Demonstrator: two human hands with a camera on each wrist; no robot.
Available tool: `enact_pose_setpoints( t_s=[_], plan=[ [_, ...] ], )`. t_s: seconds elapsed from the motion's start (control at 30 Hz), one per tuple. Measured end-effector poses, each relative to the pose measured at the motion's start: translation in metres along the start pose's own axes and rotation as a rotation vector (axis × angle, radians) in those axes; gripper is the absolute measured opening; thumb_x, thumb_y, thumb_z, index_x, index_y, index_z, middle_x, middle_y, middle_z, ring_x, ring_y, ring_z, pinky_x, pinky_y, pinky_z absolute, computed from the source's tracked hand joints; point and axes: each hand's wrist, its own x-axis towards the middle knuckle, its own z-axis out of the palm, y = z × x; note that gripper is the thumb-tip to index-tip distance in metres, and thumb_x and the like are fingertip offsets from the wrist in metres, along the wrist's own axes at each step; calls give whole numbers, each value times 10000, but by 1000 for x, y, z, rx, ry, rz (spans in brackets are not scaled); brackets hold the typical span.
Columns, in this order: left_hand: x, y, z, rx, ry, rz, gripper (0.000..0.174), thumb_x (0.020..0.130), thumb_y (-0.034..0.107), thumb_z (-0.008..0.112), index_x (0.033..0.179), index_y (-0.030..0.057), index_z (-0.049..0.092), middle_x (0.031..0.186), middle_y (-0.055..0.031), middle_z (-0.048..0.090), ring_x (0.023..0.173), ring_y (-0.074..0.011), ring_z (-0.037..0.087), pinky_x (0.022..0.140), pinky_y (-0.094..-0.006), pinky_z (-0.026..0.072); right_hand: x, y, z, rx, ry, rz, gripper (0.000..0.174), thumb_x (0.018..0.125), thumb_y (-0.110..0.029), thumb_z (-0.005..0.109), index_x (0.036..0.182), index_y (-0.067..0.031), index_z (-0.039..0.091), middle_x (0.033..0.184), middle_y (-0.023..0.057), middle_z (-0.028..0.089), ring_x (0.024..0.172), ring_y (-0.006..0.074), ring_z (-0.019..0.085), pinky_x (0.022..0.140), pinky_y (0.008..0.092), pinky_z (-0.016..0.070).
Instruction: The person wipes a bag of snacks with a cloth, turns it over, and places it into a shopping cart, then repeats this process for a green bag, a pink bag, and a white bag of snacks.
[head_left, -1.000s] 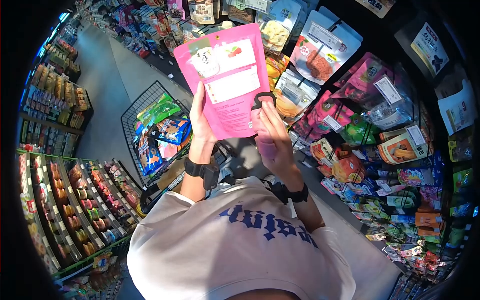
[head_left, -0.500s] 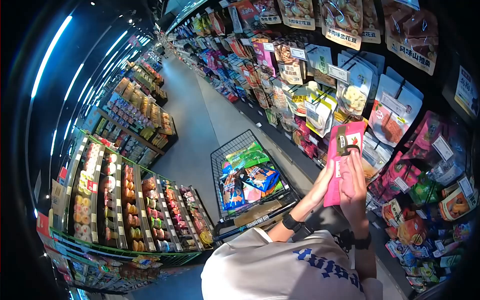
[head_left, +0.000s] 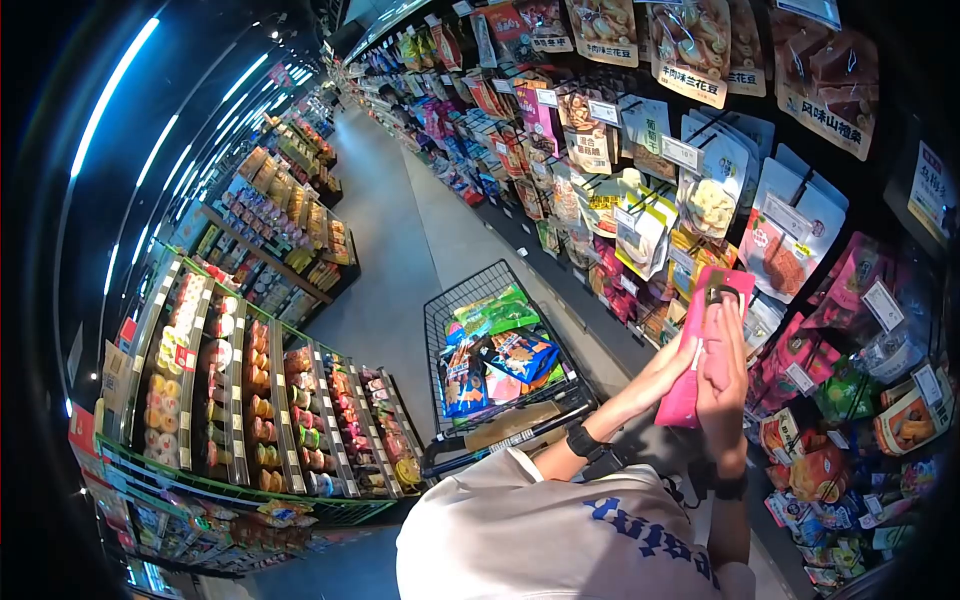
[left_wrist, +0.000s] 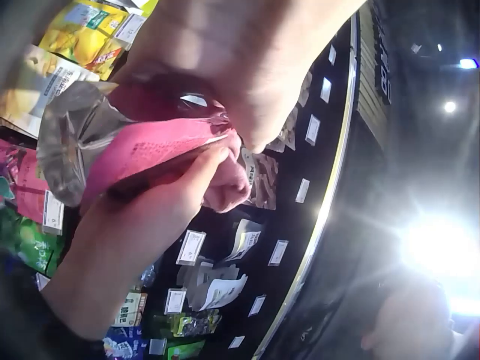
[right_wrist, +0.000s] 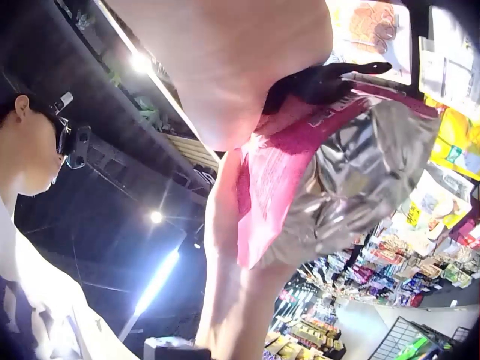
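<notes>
Both hands hold a pink snack bag (head_left: 686,375), which appears narrow and steeply angled in the head view. My left hand (head_left: 652,385) grips its left edge, while my right hand (head_left: 722,385) lies along the right side with its fingers pointing up. The right wrist view shows a crinkled silvery panel (right_wrist: 352,176) on the bag's other face. A black loop (right_wrist: 330,79) shows beside the right hand at the bag. Some soft pink material (left_wrist: 227,184) bulges by the fingers in the left wrist view; I cannot tell what it is.
Hanging snack packets (head_left: 640,235) cover the rack close on the right. A wire shopping cart (head_left: 432,350) with several colourful bags stands in front, left of the arms. Further left is a slanted shelf (head_left: 240,400) of small packages. Between them the aisle floor (head_left: 385,270) runs ahead.
The head view has swung up and left, placing the bag further right. Its printed face, turned broadly toward me a second ago, is now narrow and angled. Both hands keep hold of it.
</notes>
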Motion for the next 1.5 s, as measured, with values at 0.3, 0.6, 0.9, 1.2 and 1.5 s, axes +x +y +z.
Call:
enact_pose_setpoints(
  t_s=[0.3,0.6,0.9,1.2,1.5],
  plan=[
    [4,-15,-14,-24,-41,-71,696,1028,470,429,1510,1,252,1511,-130,362,1393,-186,335,1147,-330,270,-12,13,1,-87,-291,-198,484,893,-40,486,1366,65,472,1453,237,435,1403,369,365,1159,447,277],
    [-5,-9,-12,256,-180,54,673,1013,331,536,1502,-35,252,1494,-162,390,1383,-211,352,1141,-338,282,9,16,-7,9,-163,-88,553,864,-16,461,1416,11,446,1507,202,387,1444,349,298,1186,448,180],
    [-16,-5,-18,321,-187,-46,687,978,273,615,1509,5,272,1462,-108,431,1336,-165,396,1110,-333,333,13,41,-6,50,-114,-25,495,845,61,479,1331,-5,546,1423,192,487,1398,331,384,1160,409,263],
    [-7,-1,-20,44,89,-41,684,1017,466,471,1509,42,258,1404,-78,465,1287,-145,425,1063,-314,370,-11,15,9,67,-153,-54,549,836,33,492,1385,25,480,1479,223,414,1414,350,351,1182,427,234],
    [-9,20,-16,128,-34,70,766,942,281,667,1529,47,234,1456,-94,421,1326,-174,395,1109,-343,324,-21,25,20,34,-39,-43,488,873,15,494,1360,46,499,1468,239,413,1401,370,362,1166,422,260]
  ],
)
